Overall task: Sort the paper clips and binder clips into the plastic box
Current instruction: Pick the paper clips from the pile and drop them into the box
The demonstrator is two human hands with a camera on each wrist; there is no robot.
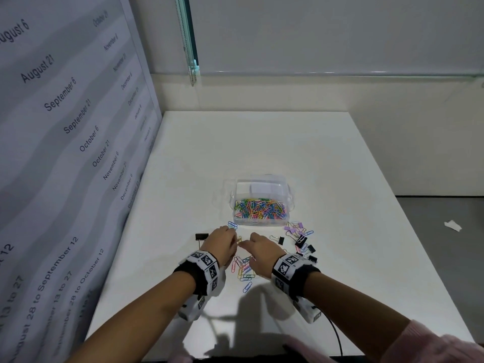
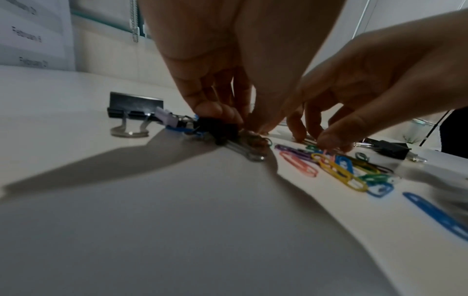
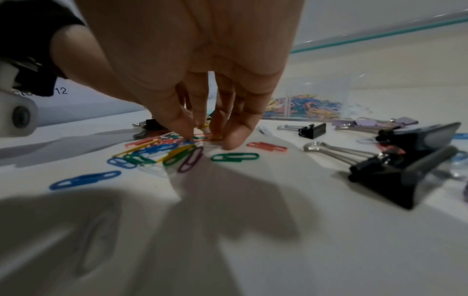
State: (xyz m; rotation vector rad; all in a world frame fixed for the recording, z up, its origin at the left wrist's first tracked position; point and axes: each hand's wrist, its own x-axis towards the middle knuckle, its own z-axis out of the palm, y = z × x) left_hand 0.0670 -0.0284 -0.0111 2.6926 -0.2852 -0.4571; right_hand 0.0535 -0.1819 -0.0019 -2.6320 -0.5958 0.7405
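The clear plastic box [image 1: 290, 197] stands mid-table, its near compartment full of coloured paper clips [image 1: 259, 208]. My left hand [image 1: 225, 242] and right hand [image 1: 262, 248] are down on the table just in front of it, fingertips almost meeting. Loose paper clips [image 1: 245, 269] lie between the wrists. In the left wrist view my left fingers [image 2: 215, 111] curl onto a small black binder clip [image 2: 222, 130]. In the right wrist view my right fingertips [image 3: 234, 140] pinch into the paper clip pile [image 3: 162, 150]. What is held there is partly hidden.
Black and purple binder clips [image 1: 298, 237] lie scattered right of my hands, large in the right wrist view [image 3: 405, 170]. One bigger black binder clip [image 1: 201, 236] lies left of my left hand. A calendar wall [image 1: 65, 127] borders the table's left side. A paper scrap [image 1: 453, 226] lies on the floor.
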